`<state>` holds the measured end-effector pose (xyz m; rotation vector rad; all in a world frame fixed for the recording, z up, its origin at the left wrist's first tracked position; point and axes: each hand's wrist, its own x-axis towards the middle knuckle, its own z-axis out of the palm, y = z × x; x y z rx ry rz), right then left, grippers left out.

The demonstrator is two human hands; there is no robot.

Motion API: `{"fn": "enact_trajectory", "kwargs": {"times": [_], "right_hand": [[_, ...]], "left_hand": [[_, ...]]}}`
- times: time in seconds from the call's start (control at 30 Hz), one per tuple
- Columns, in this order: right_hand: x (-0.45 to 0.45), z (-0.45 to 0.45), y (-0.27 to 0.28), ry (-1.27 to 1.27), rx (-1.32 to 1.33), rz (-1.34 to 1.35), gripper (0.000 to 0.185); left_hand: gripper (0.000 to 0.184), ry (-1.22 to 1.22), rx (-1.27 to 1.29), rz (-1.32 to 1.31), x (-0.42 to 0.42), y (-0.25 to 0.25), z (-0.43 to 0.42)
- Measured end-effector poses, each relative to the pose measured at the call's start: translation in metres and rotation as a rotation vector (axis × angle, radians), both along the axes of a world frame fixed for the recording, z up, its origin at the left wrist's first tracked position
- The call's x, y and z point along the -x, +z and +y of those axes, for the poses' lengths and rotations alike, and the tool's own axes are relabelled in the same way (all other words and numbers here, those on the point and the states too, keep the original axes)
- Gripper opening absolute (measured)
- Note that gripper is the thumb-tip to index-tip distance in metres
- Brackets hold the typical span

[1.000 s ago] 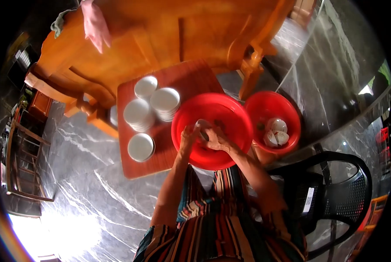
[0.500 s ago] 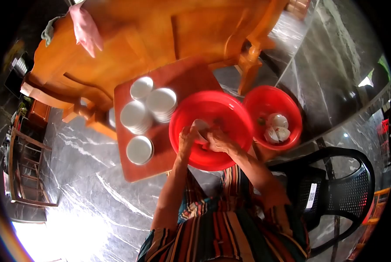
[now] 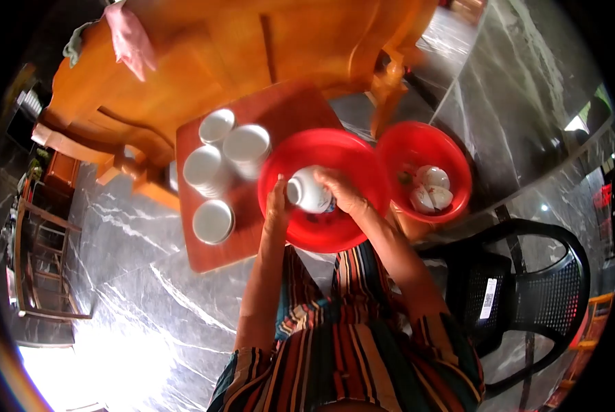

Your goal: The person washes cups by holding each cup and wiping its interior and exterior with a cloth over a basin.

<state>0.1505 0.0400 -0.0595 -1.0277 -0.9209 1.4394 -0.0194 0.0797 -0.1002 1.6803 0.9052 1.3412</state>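
Over the large red basin (image 3: 373,202), a white bowl (image 3: 309,191) is tilted on its side between my hands. My left hand (image 3: 277,200) is at the bowl's left edge, fingers around its rim side. My right hand (image 3: 342,190) grips the bowl from the right, with the fingers on its upper side. Some blue shows at the bowl's lower right. Dark bits lie in the basin below it. Stacks of white bowls (image 3: 204,169) and a shorter stack (image 3: 213,222) stand on the red-brown table (image 3: 294,103) to the left.
A second red basin (image 3: 421,130) at the right holds several white bowls (image 3: 434,196). A black chair (image 3: 548,292) stands at the lower right. Behind the table is a wooden bench (image 3: 211,48) with a pink glove (image 3: 129,41). A wooden rack (image 3: 40,268) stands far left.
The bowl has been raised from low in the basin and turned onto its side between both hands. The whole view has shifted slightly.
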Motion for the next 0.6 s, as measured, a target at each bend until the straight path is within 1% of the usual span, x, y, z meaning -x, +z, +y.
{"fn": "enact_trajectory", "kwargs": {"times": [0.03, 0.07, 0.1, 0.13, 0.17, 0.23, 0.27, 0.33, 0.37, 0.43, 0.47, 0.5, 0.53, 0.57, 0.6], "right_hand": [[-0.001, 0.008, -0.014, -0.079, 0.013, 0.072, 0.035], [-0.004, 0.014, -0.028, -0.154, 0.028, 0.145, 0.037], [-0.008, 0.008, -0.013, -0.137, 0.099, 0.173, 0.041], [-0.016, 0.016, -0.033, -0.113, 0.096, 0.175, 0.041], [-0.026, 0.033, -0.071, -0.18, 0.058, 0.185, 0.043], [-0.014, 0.016, -0.021, -0.169, 0.12, 0.366, 0.047], [-0.01, 0.01, -0.005, -0.143, 0.172, 0.417, 0.046], [-0.008, 0.006, -0.003, -0.318, 0.143, 0.278, 0.037], [-0.009, 0.007, -0.002, -0.31, 0.143, 0.276, 0.037], [-0.012, 0.016, -0.011, -0.432, 0.225, -0.211, 0.032], [-0.016, 0.019, -0.025, -0.421, 0.231, -0.213, 0.032], [-0.024, 0.027, -0.051, -0.437, 0.138, -0.333, 0.03], [-0.025, 0.03, -0.06, -0.452, 0.043, -0.454, 0.028], [-0.024, 0.031, -0.07, -0.4, -0.297, -0.708, 0.027], [-0.024, 0.03, -0.073, -0.394, -0.298, -0.712, 0.027]], "left_hand": [[0.033, -0.081, 0.295, -0.256, -0.003, 0.018, -0.01], [0.033, -0.119, 0.434, -0.385, -0.006, 0.024, -0.014], [0.033, -0.139, 0.573, -0.521, -0.008, 0.028, -0.018], [0.032, -0.264, 0.581, -0.56, -0.008, 0.022, -0.018], [0.032, -0.337, 0.601, -0.59, -0.008, 0.019, -0.019], [0.032, -0.413, 0.651, -0.659, -0.009, 0.021, -0.021], [0.032, -0.433, 0.68, -0.699, -0.008, 0.023, -0.021], [0.033, -0.473, 0.749, -0.798, -0.007, 0.024, -0.019], [0.033, -0.498, 0.79, -0.859, -0.006, 0.024, -0.017], [0.035, -0.537, 0.878, -0.975, -0.004, 0.024, -0.015], [0.036, -0.525, 0.865, -1.002, -0.004, 0.024, -0.017], [0.036, -0.508, 0.847, -1.024, -0.004, 0.027, -0.019], [0.036, -0.477, 0.794, -1.024, -0.004, 0.031, -0.023], [0.036, -0.445, 0.742, -1.023, -0.004, 0.035, -0.028], [0.035, -0.391, 0.641, -1.014, -0.005, 0.036, -0.031]]}}
